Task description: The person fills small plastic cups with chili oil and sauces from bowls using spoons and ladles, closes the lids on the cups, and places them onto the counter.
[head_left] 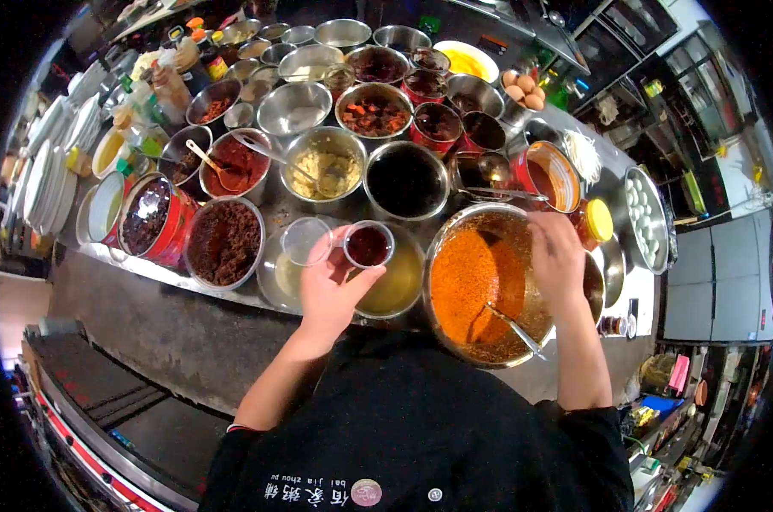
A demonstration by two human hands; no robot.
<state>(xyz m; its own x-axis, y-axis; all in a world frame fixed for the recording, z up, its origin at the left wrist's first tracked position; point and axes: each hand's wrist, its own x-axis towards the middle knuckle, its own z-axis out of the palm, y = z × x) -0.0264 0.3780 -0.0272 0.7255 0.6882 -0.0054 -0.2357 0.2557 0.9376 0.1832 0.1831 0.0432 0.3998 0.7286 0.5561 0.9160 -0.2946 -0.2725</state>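
My left hand [334, 286] is closed around a small clear plastic cup [368, 246] of dark red sauce. A clear round piece [306, 239], a lid or another cup, is at its fingertips. Both are above metal bowls of pale liquid. My right hand [559, 256] is over the right rim of a large steel bowl [435, 320] of orange-red sauce, fingers curled together; what they hold, if anything, is hidden. A metal spoon [516, 328] leans in the orange-red sauce. Just beyond my right hand lies a metal ladle handle [510, 194].
A bowl of black liquid [406, 180], a bowl of yellow paste [324, 164] and a tub of dark paste [224, 243] stand close by. At right are an open red can [550, 177], a yellow-lidded jar [598, 222] and a tray of white balls [642, 218]. Plates [54, 171] stack left.
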